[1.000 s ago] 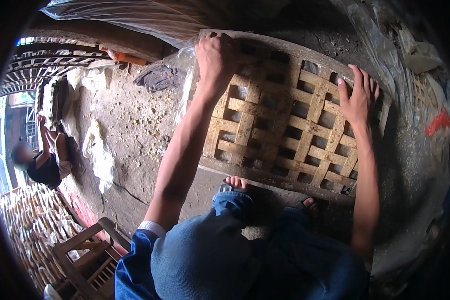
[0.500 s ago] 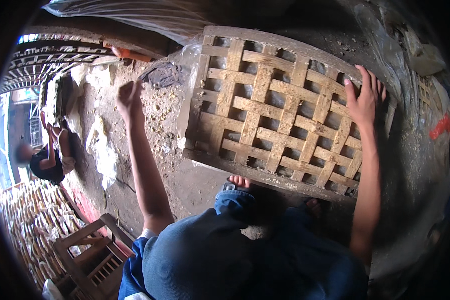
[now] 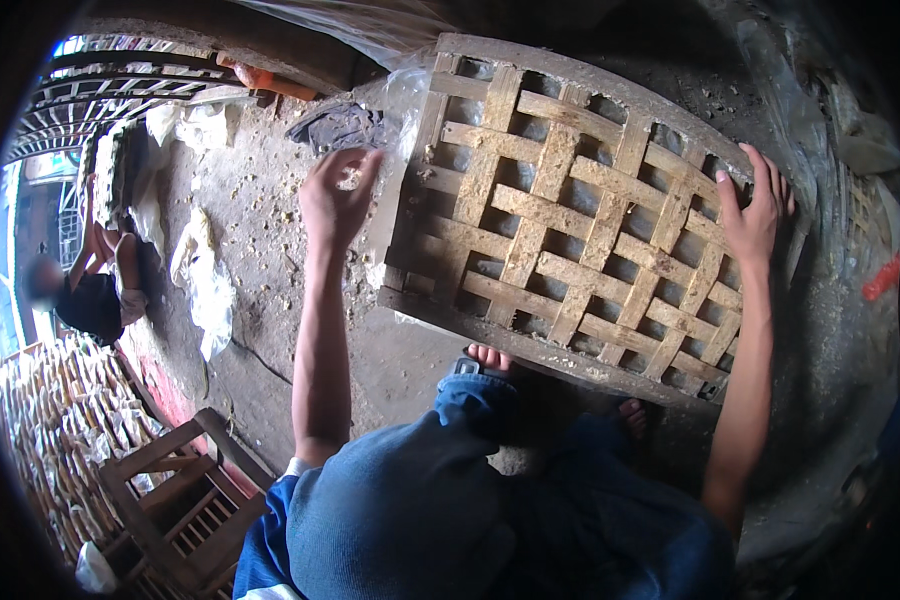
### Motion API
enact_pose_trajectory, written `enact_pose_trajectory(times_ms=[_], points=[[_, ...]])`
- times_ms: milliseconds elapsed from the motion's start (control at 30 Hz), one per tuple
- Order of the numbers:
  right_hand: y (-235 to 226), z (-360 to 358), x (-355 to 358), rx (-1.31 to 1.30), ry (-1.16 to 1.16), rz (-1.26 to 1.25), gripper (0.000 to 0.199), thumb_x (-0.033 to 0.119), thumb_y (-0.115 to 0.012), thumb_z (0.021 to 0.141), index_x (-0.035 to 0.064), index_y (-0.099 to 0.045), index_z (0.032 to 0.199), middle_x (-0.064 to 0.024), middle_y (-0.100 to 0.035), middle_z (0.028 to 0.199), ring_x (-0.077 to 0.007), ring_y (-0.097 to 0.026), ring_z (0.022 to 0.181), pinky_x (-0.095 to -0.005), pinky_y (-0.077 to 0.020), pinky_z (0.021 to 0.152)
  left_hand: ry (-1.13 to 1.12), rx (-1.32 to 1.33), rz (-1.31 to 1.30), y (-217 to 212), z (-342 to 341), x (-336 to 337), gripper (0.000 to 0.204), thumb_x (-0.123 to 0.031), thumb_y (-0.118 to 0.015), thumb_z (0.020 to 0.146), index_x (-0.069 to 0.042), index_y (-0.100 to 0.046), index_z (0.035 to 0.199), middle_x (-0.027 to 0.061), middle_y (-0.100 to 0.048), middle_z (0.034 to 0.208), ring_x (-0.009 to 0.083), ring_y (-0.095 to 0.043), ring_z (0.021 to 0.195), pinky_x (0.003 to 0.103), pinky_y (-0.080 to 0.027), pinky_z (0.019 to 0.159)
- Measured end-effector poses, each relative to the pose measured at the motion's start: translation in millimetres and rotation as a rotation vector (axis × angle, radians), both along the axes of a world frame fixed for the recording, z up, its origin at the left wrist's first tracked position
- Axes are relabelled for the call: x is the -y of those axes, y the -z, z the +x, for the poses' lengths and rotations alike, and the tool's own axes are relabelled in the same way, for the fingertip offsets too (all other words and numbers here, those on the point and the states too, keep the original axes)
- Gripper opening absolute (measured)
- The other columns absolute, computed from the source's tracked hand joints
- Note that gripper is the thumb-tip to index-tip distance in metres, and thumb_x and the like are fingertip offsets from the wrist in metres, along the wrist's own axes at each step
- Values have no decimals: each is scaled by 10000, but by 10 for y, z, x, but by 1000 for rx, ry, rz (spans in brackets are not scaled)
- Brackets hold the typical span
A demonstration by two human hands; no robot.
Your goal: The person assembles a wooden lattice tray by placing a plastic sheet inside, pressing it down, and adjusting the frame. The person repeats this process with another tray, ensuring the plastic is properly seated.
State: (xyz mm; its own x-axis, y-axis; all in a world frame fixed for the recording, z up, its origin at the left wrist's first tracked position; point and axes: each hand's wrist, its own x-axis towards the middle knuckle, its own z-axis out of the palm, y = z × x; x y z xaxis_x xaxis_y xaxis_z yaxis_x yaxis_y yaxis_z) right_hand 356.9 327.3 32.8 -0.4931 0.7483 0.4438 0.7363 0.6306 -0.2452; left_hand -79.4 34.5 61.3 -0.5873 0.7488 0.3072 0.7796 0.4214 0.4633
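A worn wooden frame with a woven slat lattice (image 3: pixel 585 210) stands tilted in front of me, caked with crumbly residue. Its far right edge is in the grip of my right hand (image 3: pixel 755 215); the thumb lies over the lattice side and the fingers curl over the edge. Just left of the frame hovers my left hand (image 3: pixel 332 200), not touching it. Its fingers and thumb curve round a gap through which the floor shows, and I see nothing in it. What lies behind the lattice is mostly hidden.
Crumbs litter the floor (image 3: pixel 270 190), near a dark crumpled cloth (image 3: pixel 335 127) and a white plastic sheet (image 3: pixel 208 290). A person (image 3: pixel 95 300) sits at the far left. Slatted racks (image 3: pixel 65 430) and a wooden stand (image 3: pixel 180 490) fill the lower left. Clear plastic (image 3: pixel 780 90) hangs at right.
My left hand has moved right, closer to the frame, and its curled fingers have loosened. The frame and my right hand on it appear shifted slightly right in view.
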Motion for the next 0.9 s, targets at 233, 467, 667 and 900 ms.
enact_pose_trajectory(times_ms=[233, 467, 667, 900], points=[[4, 3, -5, 20, 3, -5, 515, 396, -696, 915, 161, -610, 1364, -85, -635, 1314, -330, -549, 1267, -527, -308, 1134, 90, -172, -160, -80, 382, -455, 401, -494, -822, 831, -99, -758, 867, 77, -741, 880, 263, -724, 848, 403, -537, 745], [-20, -3, 8, 65, 2, 26, 511, 396, -673, 933, 162, -592, 1380, -85, -626, 1336, -328, -552, 1269, -503, -344, 1122, -35, 103, -77, 46, 165, -347, 355, -393, -740, 935, -45, -740, 865, 131, -734, 769, 308, -728, 709, 400, -548, 645], [-62, -75, 60, 84, 25, 1, 504, 399, -669, 936, 167, -594, 1377, -85, -626, 1337, -329, -552, 1269, -505, -346, 1123, -364, 5, -191, 542, -569, 314, 432, -464, -595, 1008, -91, -733, 1176, 169, -755, 1063, 308, -730, 882, 423, -552, 794], [24, -2, 14, 45, 19, 11, 497, 385, -683, 931, 181, -603, 1378, -84, -632, 1332, -330, -543, 1280, -505, -312, 1144, -89, 99, -156, -175, 274, 21, 570, -625, -701, 899, -73, -745, 1033, 103, -741, 1008, 256, -688, 912, 409, -517, 848]])
